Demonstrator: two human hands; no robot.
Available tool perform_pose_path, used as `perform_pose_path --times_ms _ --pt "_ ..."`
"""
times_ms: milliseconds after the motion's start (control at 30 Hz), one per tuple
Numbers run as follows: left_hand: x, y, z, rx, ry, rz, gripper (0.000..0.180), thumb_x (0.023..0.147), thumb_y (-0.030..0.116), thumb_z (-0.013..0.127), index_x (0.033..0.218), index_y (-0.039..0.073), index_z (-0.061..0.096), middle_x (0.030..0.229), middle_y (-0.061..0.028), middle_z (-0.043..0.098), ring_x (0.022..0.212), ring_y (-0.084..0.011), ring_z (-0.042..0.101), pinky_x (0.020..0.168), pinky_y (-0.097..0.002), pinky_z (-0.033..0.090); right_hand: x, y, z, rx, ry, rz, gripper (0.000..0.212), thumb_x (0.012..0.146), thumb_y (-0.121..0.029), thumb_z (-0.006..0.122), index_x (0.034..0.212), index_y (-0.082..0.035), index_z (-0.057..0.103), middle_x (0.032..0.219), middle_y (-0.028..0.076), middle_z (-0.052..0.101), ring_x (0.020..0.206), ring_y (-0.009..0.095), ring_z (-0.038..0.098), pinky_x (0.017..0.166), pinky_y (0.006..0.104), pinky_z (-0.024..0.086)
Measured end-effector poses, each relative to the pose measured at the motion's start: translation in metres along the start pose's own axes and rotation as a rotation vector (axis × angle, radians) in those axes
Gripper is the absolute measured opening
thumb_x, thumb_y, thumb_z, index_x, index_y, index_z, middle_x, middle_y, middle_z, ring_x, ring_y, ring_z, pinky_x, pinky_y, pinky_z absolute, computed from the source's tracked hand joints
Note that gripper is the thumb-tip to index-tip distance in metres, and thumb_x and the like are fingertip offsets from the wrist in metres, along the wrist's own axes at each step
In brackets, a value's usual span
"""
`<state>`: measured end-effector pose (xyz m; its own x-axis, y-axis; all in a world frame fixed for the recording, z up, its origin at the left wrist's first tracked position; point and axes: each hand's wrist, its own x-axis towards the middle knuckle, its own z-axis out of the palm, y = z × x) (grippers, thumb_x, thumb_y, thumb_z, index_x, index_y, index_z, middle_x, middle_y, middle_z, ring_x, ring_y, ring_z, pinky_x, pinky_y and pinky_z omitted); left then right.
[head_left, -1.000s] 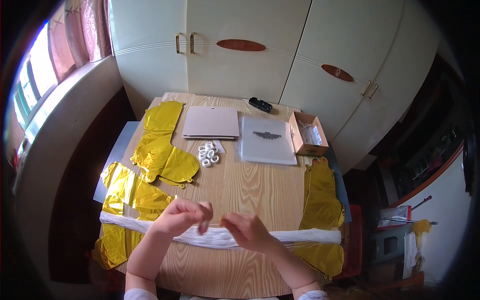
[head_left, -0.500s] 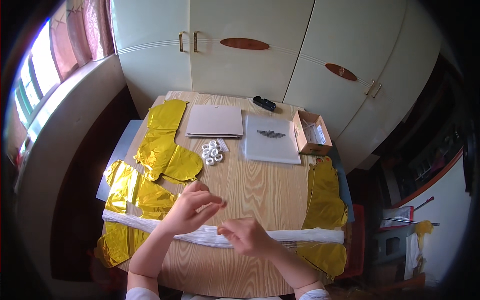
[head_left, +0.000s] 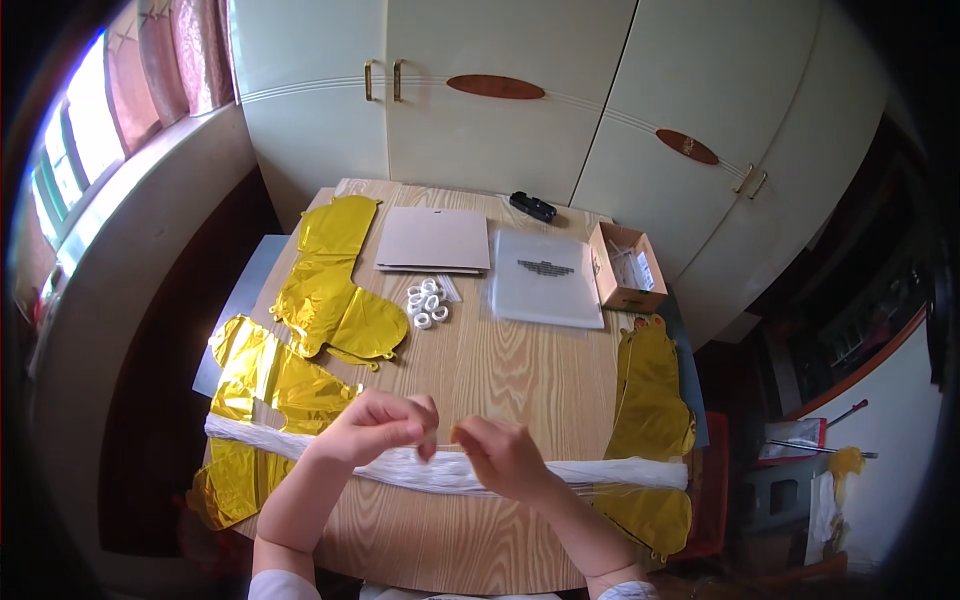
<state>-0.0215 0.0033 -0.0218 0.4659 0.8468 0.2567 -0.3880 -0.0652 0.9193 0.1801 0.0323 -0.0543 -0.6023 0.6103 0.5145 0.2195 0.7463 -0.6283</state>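
My left hand (head_left: 378, 428) and my right hand (head_left: 500, 456) are held close together over the near middle of the table, a small gap between their fingertips. Each is closed in a pinch; whatever they hold is too fine to make out. Beneath them a long bundle of thin white strands (head_left: 590, 474) stretches across the table from left to right. Its left part lies over a crumpled gold foil balloon (head_left: 300, 392), its right end over more gold foil balloons (head_left: 650, 395). Another flat gold foil balloon (head_left: 345, 290) lies beyond my left hand.
Several small white rings (head_left: 427, 303) lie mid-table beside a small clear bag (head_left: 450, 289). Farther back are beige card sheets (head_left: 432, 240), a stack of clear plastic bags (head_left: 545, 290), an open cardboard box (head_left: 629, 296) and a black object (head_left: 532, 207). Pale cabinets (head_left: 490, 140) stand behind the table.
My left hand has dropped slightly and its fingers have curled in. My right hand has risen and shifted a little right, so both pinches are now nearly level.
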Motion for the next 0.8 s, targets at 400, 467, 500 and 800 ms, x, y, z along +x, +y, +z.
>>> perform_pose_path --times_ms 400,467,500,800 --pt "0.009 -0.001 0.013 0.569 0.238 0.169 0.016 0.083 0.013 0.06 0.073 0.001 0.063 0.072 -0.0062 0.061 0.079 -0.0172 0.048 0.071 -0.032 0.042 -0.002 -0.002 0.005 0.121 -0.019 -0.069 0.008 0.084 -0.01 0.058 0.084 -0.004 0.053 0.064 0.011 0.058 0.053 0.028 0.059 0.047 0.0354 0.045" --pt "0.006 0.004 0.003 0.861 0.079 0.073 0.011 0.082 0.011 0.061 0.083 0.0 0.065 0.078 -0.0086 0.062 0.084 -0.0174 0.051 0.074 -0.0316 0.043 0.001 -0.006 -0.005 0.139 -0.006 -0.054 0.007 0.085 -0.01 0.058 0.085 -0.004 0.054 0.063 0.011 0.059 0.054 0.027 0.06 0.048 0.0352 0.045" --pt "0.001 0.002 -0.005 0.74 -0.017 0.0 0.012 0.082 0.011 0.061 0.087 0.001 0.065 0.08 -0.0086 0.063 0.086 -0.0169 0.052 0.075 -0.0311 0.043 0.003 -0.007 -0.007 0.143 0.028 -0.035 0.007 0.085 -0.01 0.058 0.085 -0.004 0.054 0.064 0.011 0.059 0.054 0.026 0.06 0.048 0.0353 0.045" --pt "0.004 0.004 -0.002 0.996 0.076 0.003 0.021 0.085 0.013 0.055 0.082 -0.005 0.066 0.077 -0.0091 0.061 0.085 -0.0182 0.053 0.077 -0.0307 0.042 -0.001 0.001 -0.005 0.257 -0.046 -0.038 0.011 0.089 -0.01 0.053 0.083 -0.002 0.057 0.066 0.009 0.06 0.052 0.021 0.059 0.046 0.0306 0.044"
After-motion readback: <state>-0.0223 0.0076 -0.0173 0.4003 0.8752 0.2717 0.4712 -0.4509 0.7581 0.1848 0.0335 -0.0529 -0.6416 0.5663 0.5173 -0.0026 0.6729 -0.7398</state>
